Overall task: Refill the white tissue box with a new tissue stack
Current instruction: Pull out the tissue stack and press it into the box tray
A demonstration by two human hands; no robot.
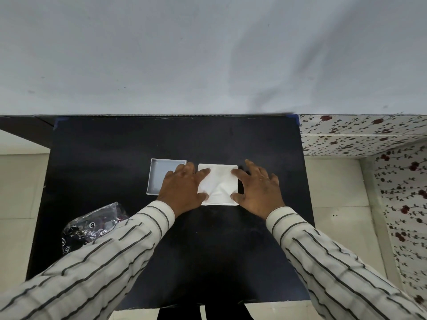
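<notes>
Left hand and right hand palm-down, fingers spread, striped sleeves extended forward

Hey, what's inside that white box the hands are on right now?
A white tissue stack fills the white box to its rim, top sheet creased. The left hand and right hand press its sides. Anything beneath the stack is covered.

Black table, white tray, tissue-filled white box, crumpled plastic wrapper
</notes>
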